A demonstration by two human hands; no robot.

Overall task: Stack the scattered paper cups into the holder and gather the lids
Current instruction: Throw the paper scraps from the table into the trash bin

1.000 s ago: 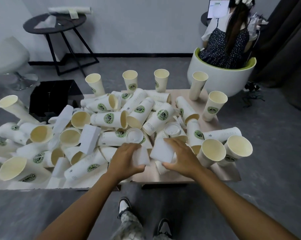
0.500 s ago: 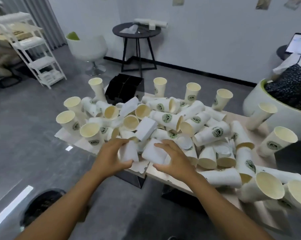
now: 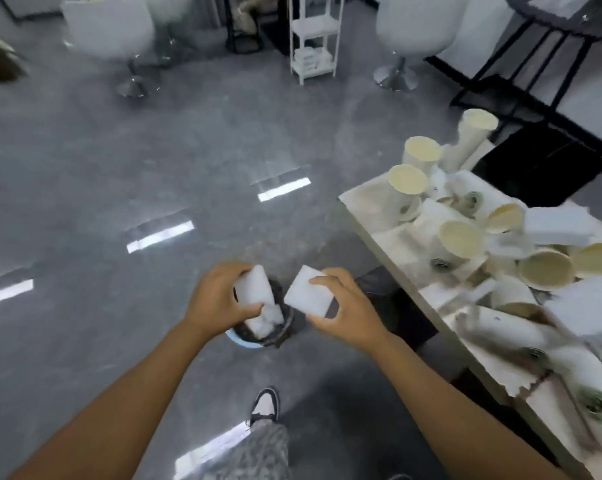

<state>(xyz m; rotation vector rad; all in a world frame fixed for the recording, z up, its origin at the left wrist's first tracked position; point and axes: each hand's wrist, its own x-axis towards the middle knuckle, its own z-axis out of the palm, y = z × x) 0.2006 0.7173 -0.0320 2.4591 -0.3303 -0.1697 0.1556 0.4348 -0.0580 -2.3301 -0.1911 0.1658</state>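
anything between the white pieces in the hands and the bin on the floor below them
Nothing visible. The left hand and right hand each hold a white piece right above the bin.

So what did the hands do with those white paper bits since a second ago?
Both hands lifted off the table and swung to the person's left. The left hand and right hand each kept gripping a white paper piece, now held above a bin on the floor. The cups stay piled on the table.

head cam | looks forward-down, close over hands | floor ahead | table [image 3: 368, 216] right
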